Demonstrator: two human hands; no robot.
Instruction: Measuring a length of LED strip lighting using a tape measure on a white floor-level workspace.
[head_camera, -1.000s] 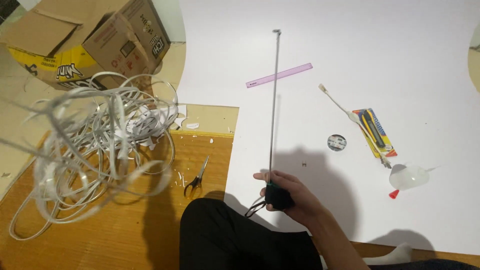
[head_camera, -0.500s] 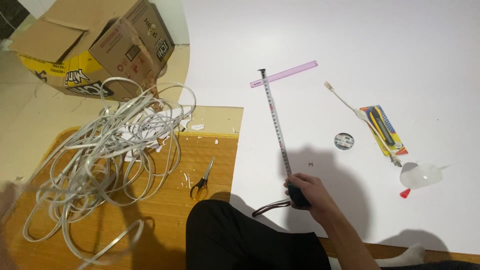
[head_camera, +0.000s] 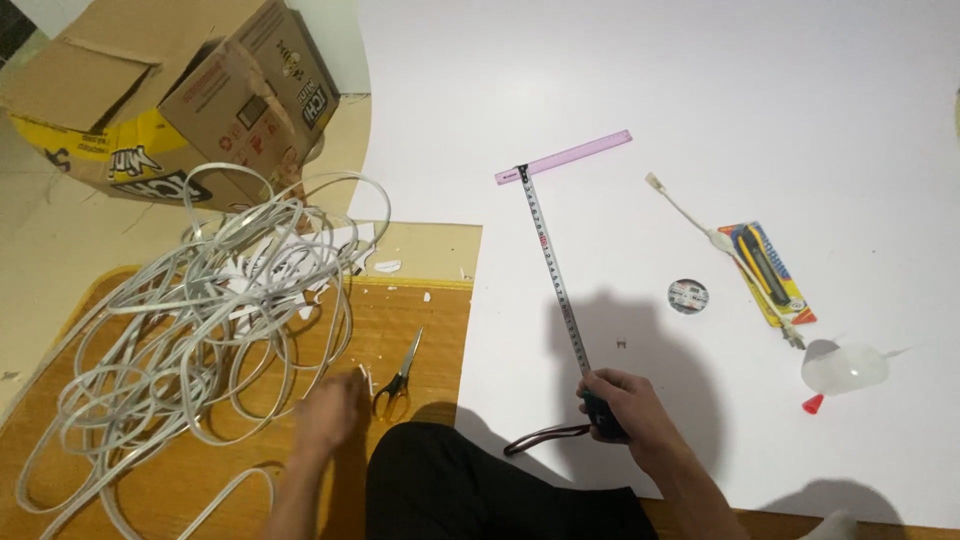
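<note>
Fingers (head_camera: 618, 392) of the right hand (head_camera: 628, 408) are closed around the dark case of a tape measure (head_camera: 604, 418), which is held low on the white sheet (head_camera: 800, 100); its blade (head_camera: 552, 270) is pulled out and lies flat, reaching up to the pink ruler (head_camera: 565, 158). The blade is judged thin, light and springy, with edges that could cut, so it is better gripped at the case. The left hand (head_camera: 335, 410) is blurred beside the scissors (head_camera: 398, 378) and near the tangled white flat cable (head_camera: 200, 320); whether its fingers are closed cannot be told. The white sheet is spread on a floor, next to a wooden board (head_camera: 150, 470) and a cardboard box (head_camera: 190, 100).
</note>
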